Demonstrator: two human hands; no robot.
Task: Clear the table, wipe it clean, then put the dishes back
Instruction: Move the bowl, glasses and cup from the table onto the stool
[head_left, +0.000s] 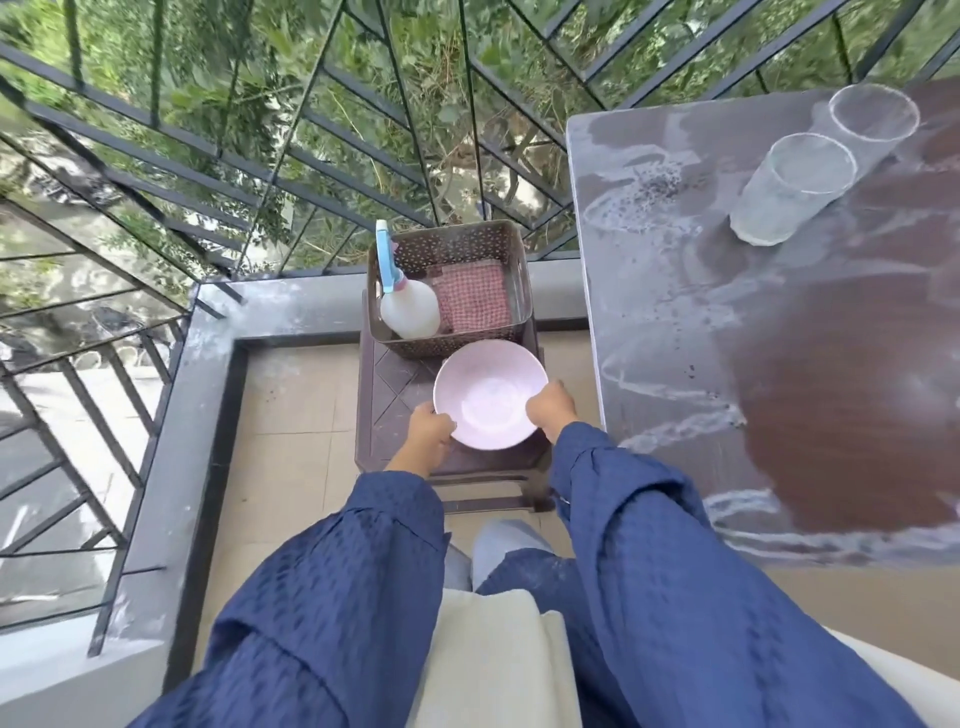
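Note:
A pale pink bowl (485, 395) sits over a low dark plastic stool (389, 395). My left hand (428, 434) grips its near-left rim and my right hand (551, 410) grips its right rim. On the dark brown table (831, 364) at the right stand two clear glasses, one nearer (789, 189) and one behind it (872, 117). White smears and dark crumbs cover the table's left part.
A brown perforated basket (447, 244) at the stool's far end holds a white spray bottle (408, 306) with a blue trigger and a red checked cloth (472, 301). A black metal railing (156, 156) and a grey ledge (171, 441) bound the balcony on the left and far side.

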